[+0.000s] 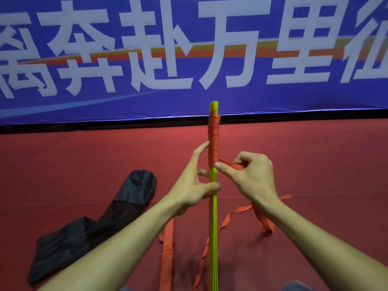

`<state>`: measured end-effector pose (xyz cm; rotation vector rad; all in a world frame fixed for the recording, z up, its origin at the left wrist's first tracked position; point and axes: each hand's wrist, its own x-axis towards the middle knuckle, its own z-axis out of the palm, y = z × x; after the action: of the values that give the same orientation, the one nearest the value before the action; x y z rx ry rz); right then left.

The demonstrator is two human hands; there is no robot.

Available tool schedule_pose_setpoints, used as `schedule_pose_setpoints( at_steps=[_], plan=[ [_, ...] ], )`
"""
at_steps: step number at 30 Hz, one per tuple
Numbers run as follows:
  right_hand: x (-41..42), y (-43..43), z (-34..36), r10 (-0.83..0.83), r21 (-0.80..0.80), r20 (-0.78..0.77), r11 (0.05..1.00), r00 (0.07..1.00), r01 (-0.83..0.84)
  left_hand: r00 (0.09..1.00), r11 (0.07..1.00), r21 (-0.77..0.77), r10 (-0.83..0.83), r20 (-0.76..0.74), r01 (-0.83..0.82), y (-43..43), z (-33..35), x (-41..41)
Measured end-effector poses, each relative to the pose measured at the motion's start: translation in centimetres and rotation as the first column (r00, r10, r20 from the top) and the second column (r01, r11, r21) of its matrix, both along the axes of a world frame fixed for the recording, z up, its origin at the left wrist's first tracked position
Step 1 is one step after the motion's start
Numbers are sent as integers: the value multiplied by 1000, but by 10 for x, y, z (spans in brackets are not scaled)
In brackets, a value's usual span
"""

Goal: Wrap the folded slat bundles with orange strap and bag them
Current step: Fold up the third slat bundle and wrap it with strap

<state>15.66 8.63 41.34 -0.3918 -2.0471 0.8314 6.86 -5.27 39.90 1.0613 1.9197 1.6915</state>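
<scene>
Left hand: I pinch the slat bundle upright.
Right hand: I pinch the orange strap just beside it.
Care: I should pull taut and overlap each turn.

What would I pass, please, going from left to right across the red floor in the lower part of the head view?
black bag → orange-wrapped bundle lying on the floor → yellow slat bundle held upright → looped end of the orange strap
</scene>
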Motion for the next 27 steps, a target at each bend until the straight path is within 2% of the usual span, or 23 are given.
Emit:
schedule_pose_setpoints(
  at_steps=[9, 14, 18, 22, 27],
  plan=[
    [-5, -5, -5, -41, 8, 66, 999, 997, 40, 974, 977, -97, 177, -141, -192, 5, -10, -8],
    [-2, 0, -6, -60, -4, 87, 998, 994, 61, 993, 997, -76, 18, -114, -27, 1, -4, -11],
    [-2, 7, -6, -78, -19, 85, 997, 993, 80, 995, 995, -26, -99, 27, 100, -3, 0, -12],
    [-1, 7, -7, -69, -26, 86, 997, 994, 71, 970, 971, -51, -230, 81, 234, -8, -1, -16],
    [-1, 11, -9, -52, -42, 97, 998, 994, 57, 962, 967, -27, -249, 110, 254, -12, 1, -12]
  ],
)
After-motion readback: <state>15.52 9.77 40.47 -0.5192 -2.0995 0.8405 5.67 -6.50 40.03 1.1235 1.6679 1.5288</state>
